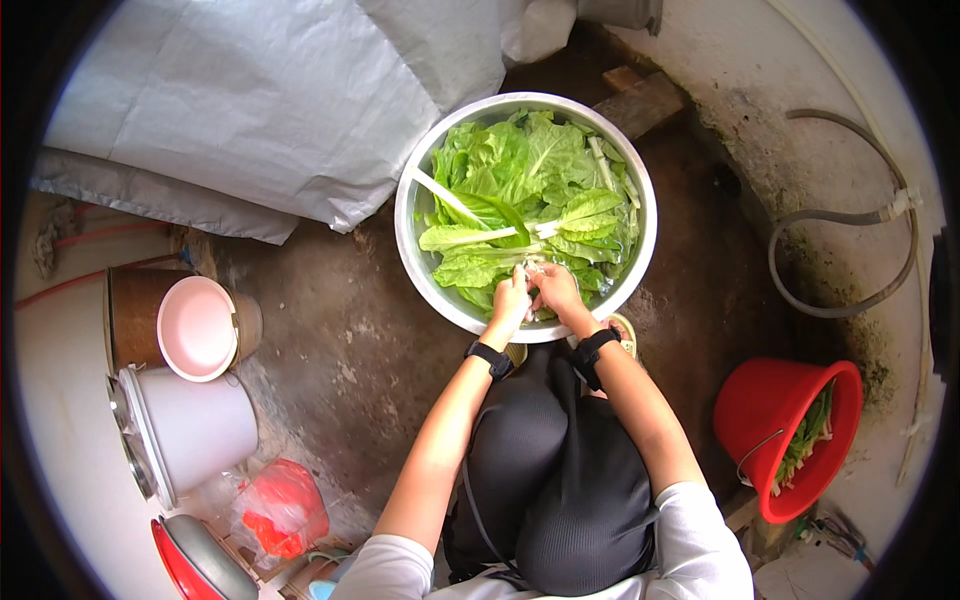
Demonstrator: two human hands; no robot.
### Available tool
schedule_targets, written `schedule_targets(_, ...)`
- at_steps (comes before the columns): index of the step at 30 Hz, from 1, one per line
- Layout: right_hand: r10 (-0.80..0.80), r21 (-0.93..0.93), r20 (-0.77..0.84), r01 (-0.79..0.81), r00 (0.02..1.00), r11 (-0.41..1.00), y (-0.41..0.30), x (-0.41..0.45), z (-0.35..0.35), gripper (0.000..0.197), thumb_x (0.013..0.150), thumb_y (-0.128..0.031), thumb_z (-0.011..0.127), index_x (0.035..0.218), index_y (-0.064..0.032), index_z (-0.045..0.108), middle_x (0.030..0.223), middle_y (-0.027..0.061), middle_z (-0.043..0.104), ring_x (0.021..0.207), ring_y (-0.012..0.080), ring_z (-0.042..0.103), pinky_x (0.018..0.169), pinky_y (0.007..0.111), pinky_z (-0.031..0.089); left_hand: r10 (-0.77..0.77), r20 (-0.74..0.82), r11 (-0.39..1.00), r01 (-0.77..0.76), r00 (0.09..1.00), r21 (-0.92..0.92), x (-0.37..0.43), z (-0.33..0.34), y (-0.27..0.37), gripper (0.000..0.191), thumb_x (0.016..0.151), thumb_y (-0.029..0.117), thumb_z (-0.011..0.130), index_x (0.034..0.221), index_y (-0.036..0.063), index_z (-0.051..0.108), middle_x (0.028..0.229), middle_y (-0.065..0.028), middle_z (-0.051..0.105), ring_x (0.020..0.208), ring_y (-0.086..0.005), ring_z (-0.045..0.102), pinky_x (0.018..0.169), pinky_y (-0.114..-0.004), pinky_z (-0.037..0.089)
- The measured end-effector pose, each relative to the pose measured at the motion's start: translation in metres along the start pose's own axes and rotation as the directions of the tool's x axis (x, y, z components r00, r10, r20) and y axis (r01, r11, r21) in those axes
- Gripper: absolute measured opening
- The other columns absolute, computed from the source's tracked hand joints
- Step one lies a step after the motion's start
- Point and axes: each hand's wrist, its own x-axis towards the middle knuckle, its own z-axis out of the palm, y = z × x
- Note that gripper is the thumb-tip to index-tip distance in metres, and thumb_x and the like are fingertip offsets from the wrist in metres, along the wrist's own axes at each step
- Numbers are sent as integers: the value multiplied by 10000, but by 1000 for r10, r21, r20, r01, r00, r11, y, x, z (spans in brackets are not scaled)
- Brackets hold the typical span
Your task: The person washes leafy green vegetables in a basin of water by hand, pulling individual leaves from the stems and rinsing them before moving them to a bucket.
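A large round metal basin (650, 217) of water holds many green leafy vegetable leaves (491, 161), some with thick white stalks. Over its near side, my left hand (512, 298) and my right hand (556, 289) meet, fingers together at the pale stem end of a leafy vegetable (480, 262). Both hands have their fingers bent around that end; the leaves spread away to the left on top of the others. Which hand carries the hold is partly hidden by the fingers. Each wrist wears a black band.
A red bucket (750, 405) with leafy greens stands at the right, below a grey hose (817, 311) on the wall. At the left are a pink basin (196, 328), a white bucket (199, 427) and red plastic bags (289, 510). A silver sheet (262, 97) hangs at the upper left.
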Motion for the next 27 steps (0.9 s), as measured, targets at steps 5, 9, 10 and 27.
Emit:
schedule_targets(5, 34, -261, -80, -53, 996, 964, -8, -5, -1, 376, 848, -300, 421, 713, 26, 550, 584, 112, 563, 438, 205, 538, 445, 299, 434, 55, 26, 968, -59, 998, 243, 0, 4, 0, 444, 881, 288, 303, 697, -40, 539, 557, -128, 542, 464, -207, 528, 437, -322, 403)
schedule_targets(9, -197, -633, -41, 127, 980, 763, -1, 0, 7, 233, 778, -166, 438, 864, 16, 555, 810, 234, 575, 826, 378, 542, 715, 389, 427, 429, -27, 835, -385, 903, 394, 14, -2, -20, 359, 869, 255, 320, 844, -55, 498, 798, -196, 568, 778, -298, 536, 678, -407, 398)
schedule_targets(10, -345, -537, -65, 258, 936, 803, 4, 0, 8, 234, 773, -152, 441, 888, 23, 545, 805, 235, 571, 805, 384, 538, 700, 388, 428, 403, -14, 858, -372, 915, 353, 17, -3, -20, 349, 882, 269, 318, 812, -15, 508, 638, -121, 487, 535, -218, 439, 492, -340, 361)
schedule_targets(27, -523, -897, 405, 436, 750, -69, -134, -55, -7, 139, 700, -77, 464, 790, -53, 567, 770, 84, 583, 792, 211, 561, 730, 326, 417, -58, 26, 995, 59, 998, -81, 5, -14, 5, 408, 876, 356, 320, 626, 46, 413, 435, -42, 392, 310, -163, 412, 333, -265, 348)
